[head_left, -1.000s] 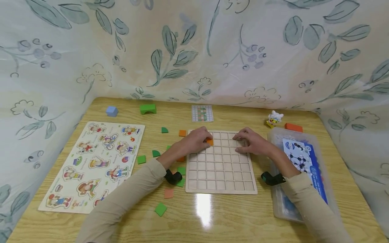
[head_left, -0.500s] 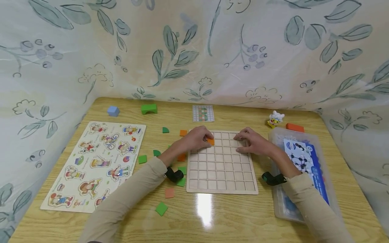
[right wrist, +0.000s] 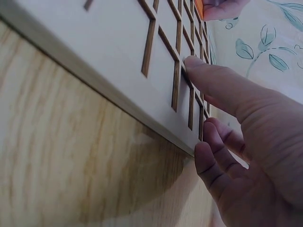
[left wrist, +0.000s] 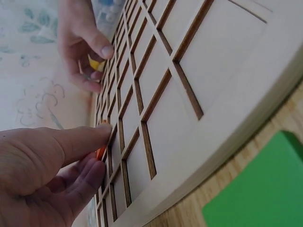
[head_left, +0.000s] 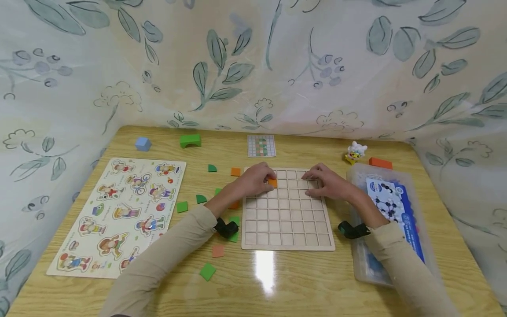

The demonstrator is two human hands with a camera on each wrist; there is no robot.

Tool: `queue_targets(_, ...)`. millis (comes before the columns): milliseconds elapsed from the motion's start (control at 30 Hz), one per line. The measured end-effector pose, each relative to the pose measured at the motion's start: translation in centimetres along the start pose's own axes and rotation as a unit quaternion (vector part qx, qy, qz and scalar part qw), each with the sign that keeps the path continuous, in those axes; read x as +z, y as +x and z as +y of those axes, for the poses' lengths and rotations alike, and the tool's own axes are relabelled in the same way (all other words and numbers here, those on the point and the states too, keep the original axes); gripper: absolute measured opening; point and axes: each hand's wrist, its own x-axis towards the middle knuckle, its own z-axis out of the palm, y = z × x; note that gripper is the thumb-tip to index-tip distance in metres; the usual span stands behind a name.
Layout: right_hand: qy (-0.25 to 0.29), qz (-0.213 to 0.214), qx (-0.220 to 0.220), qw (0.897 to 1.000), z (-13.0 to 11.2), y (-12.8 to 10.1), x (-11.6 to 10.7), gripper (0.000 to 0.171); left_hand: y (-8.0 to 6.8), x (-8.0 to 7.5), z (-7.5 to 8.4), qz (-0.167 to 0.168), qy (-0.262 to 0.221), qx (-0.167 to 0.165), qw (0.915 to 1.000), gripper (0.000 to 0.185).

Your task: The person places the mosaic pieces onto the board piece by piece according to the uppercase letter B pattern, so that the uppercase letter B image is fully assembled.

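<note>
- nearest you on the table (head_left: 277, 290), a green square tile (head_left: 207, 271) and a pale orange tile (head_left: 218, 251) lie loose, left of the board's near corner.
- the wooden grid board (head_left: 288, 220) lies flat in the middle, its near rows bare.
- to the left lies the picture puzzle board (head_left: 119, 215); to the right, touching your right forearm, the clear plastic box (head_left: 396, 229).
- your right hand (head_left: 326, 185) rests on the board's far right part, fingers fairly straight, the thumb tip pressing a rib of the grid; it holds nothing.
- your left hand (head_left: 253, 181) sits over the far left part of the board, and its thumb and fingers pinch the orange tile (head_left: 272, 182), which stands at a cell in the second row from the far edge.
- beyond the board: a small pattern card (head_left: 261, 145), a green arch block (head_left: 190, 141), a blue cube (head_left: 142, 144), and a toy figure (head_left: 355, 152) at far right.
</note>
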Motion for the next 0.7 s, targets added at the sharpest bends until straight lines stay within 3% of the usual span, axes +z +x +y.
queue_targets(500, 0.003, 0.006, 0.009, 1.0, 0.0, -0.2, -0.6, 0.042, 0.2, -0.2, 0.4, 0.006, 0.018, 0.023, 0.9996, 0.031)
queue_targets(633, 0.008, 0.005, 0.006, 1.0, -0.1, -0.2, -0.2, 0.041, -0.5, 0.1, 0.1, 0.025, 0.028, 0.035, 0.9987, 0.036)
queue_targets(700, 0.012, 0.003, 0.002, 1.0, -0.3, 0.0, 0.1, 0.041, -1.5, 0.2, -0.2, 0.041, 0.035, 0.039, 0.9978, 0.038)
